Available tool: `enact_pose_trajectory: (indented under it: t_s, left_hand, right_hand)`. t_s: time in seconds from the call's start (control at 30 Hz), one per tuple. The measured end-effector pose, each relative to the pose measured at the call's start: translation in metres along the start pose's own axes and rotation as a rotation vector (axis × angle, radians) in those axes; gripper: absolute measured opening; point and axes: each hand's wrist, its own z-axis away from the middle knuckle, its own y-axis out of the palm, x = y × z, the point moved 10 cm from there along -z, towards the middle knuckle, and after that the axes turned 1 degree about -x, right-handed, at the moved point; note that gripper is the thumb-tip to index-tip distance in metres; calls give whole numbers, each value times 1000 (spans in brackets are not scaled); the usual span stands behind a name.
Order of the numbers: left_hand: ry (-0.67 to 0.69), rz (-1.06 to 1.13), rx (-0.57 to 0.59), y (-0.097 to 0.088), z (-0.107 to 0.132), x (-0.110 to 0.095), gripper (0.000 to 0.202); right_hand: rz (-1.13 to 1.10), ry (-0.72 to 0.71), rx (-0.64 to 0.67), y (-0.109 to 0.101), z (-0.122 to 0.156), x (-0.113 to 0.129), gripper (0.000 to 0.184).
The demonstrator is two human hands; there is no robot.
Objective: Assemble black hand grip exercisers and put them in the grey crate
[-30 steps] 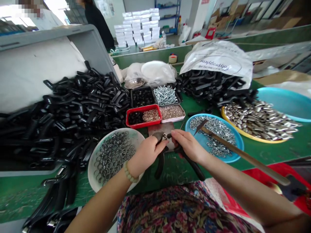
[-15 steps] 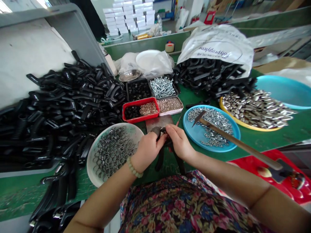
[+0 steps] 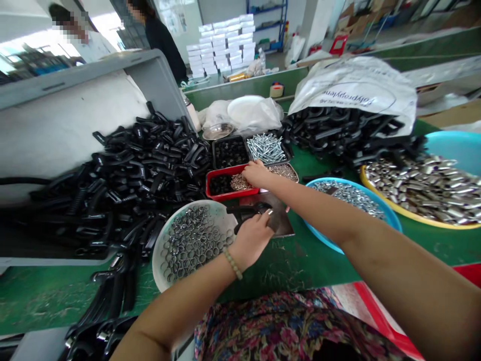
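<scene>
My left hand [image 3: 253, 238] is closed around a black plastic handle [image 3: 246, 213], which lies over a flat metal plate [image 3: 283, 220]. A small shiny bit shows near its fingertips. My right hand [image 3: 257, 174] reaches forward to the right end of a red tray [image 3: 213, 193]. Its fingertips are down among small copper-coloured pins [image 3: 239, 182] and look pinched together; what they grip is hidden. Black small parts [image 3: 221, 185] fill the tray's left half. Close by my left wrist stands a white bowl [image 3: 160, 255] of metal rings.
Black handles [image 3: 139, 165] are heaped at left, more under a white bag [image 3: 356, 80] at right. Behind the red tray sits a box of silver screws [image 3: 266, 148]. A blue tray [image 3: 394, 225] of small metal parts lies under my right forearm. Two people stand beyond the grey crate [image 3: 150, 70].
My right hand has left the handle and moved forward to the pins in the red tray. My left hand keeps the handle, now turned sideways over the plate. The view has shifted.
</scene>
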Motion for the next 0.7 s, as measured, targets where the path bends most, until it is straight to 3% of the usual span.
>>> enact_pose_trajectory:
  t_s: [0.07, 0.13, 0.2, 0.3, 0.4, 0.53, 0.6, 0.7]
  left_hand:
    - [-42, 14, 9, 1, -10, 19, 19]
    - [-170, -1, -28, -15, -26, 62, 19]
    - [-373, -84, -105, -38, -45, 118, 25]
    - [-402, -55, -68, -42, -77, 165, 21]
    - [-388, 4, -47, -31, -93, 180, 20]
    - [-370, 72, -100, -24, -91, 179, 22]
    - [-371, 103, -130, -24, -89, 180, 21]
    - [-405, 137, -178, -27, -87, 186, 17]
  right_hand:
    - [0, -14, -5, 2, -2, 1, 15]
    - [-14, -2, -25, -3, 0, -1, 14]
    - [-43, 39, -52, -13, 8, -6, 19]
    - [-103, 87, -78, -26, 34, -13, 25]
    - [-319, 87, -76, -25, 79, -18, 23]
    - [-655, 244, 37, 10, 132, -36, 18]
    - [-634, 312, 86, 25, 143, -40, 17]
    - [-514, 329, 110, 31, 144, -37, 18]
